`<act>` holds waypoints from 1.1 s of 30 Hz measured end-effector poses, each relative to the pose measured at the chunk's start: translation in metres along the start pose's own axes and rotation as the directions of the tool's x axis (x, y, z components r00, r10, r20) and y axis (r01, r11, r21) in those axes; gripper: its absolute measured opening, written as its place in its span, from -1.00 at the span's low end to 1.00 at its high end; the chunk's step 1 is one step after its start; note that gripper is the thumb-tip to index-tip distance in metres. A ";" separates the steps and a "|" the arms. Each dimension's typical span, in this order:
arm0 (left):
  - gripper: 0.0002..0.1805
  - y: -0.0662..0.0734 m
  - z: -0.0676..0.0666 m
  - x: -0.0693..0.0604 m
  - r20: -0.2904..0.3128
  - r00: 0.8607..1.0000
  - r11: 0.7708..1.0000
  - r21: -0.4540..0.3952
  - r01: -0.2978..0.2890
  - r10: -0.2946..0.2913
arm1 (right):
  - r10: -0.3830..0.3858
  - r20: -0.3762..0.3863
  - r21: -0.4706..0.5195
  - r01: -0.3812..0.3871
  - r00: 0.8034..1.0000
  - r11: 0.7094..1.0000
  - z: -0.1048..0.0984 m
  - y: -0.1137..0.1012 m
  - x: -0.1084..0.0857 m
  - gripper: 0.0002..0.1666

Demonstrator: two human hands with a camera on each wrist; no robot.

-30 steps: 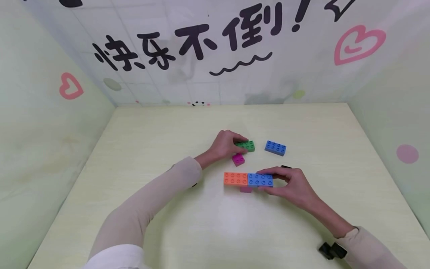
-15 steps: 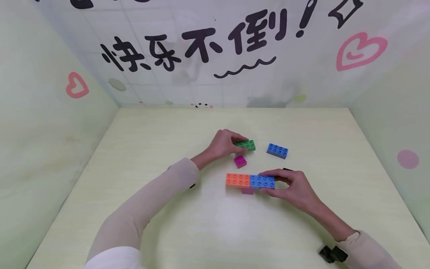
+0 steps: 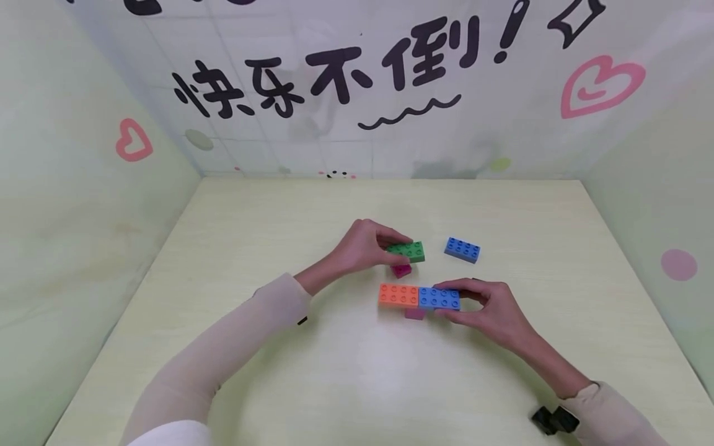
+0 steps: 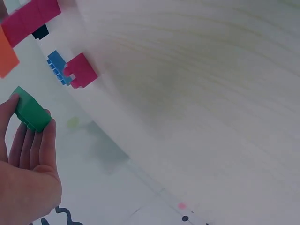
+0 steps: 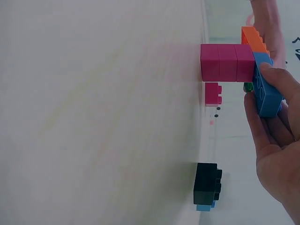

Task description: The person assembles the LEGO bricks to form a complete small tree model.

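Observation:
My left hand [image 3: 362, 246] pinches a green brick [image 3: 409, 251] between thumb and fingers. In the left wrist view that green brick [image 4: 33, 110] is off the table. Behind it in the head view, a small magenta brick [image 3: 401, 271] is partly covered. My right hand [image 3: 491, 310] grips the blue brick [image 3: 439, 298] at the right end of a T-shaped build. An orange brick [image 3: 398, 295] sits beside that blue one. Both rest across a column of magenta bricks [image 5: 227, 63], seen side-on in the right wrist view, its foot on the table.
Farther back lies another blue brick [image 3: 462, 249], flat on the table [image 3: 334, 371]. A black brick [image 5: 206, 183] stands near it, mostly hidden by my right hand in the head view. Printed walls [image 3: 312, 142] enclose the table at the back and sides.
My left hand has lifted the green brick and brought it toward me, over the small magenta brick. My right hand keeps its grip on the blue brick. The head view has shifted slightly.

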State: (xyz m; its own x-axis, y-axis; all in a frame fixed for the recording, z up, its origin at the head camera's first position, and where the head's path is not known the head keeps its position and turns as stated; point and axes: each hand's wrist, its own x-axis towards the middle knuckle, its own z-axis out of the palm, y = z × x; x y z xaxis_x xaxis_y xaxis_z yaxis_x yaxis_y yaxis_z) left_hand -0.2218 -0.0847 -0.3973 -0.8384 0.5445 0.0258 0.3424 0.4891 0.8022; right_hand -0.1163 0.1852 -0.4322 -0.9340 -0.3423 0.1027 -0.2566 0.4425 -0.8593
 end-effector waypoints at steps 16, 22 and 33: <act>-0.62 0.036 -0.001 -0.037 0.173 0.978 0.993 -0.003 -0.117 0.116 | -0.016 -0.017 0.046 0.017 1.000 0.999 -0.002 0.002 0.001 -0.57; -0.62 0.036 0.005 -0.039 0.199 0.968 0.983 0.064 -0.171 0.156 | -0.020 -0.024 0.050 0.021 1.000 0.999 0.000 0.005 0.000 -0.55; -0.61 0.037 0.008 -0.040 0.217 0.965 0.985 0.051 -0.163 0.149 | -0.022 -0.025 0.050 0.023 0.999 0.998 0.000 0.003 0.000 -0.55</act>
State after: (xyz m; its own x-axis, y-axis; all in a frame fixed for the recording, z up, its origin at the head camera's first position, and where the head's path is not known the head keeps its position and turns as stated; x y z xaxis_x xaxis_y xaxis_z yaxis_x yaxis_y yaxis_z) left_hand -0.1719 -0.0825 -0.3733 -0.6659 0.7459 0.0147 0.4957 0.4276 0.7559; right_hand -0.1169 0.1866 -0.4351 -0.9341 -0.3309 0.1340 -0.2654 0.3927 -0.8805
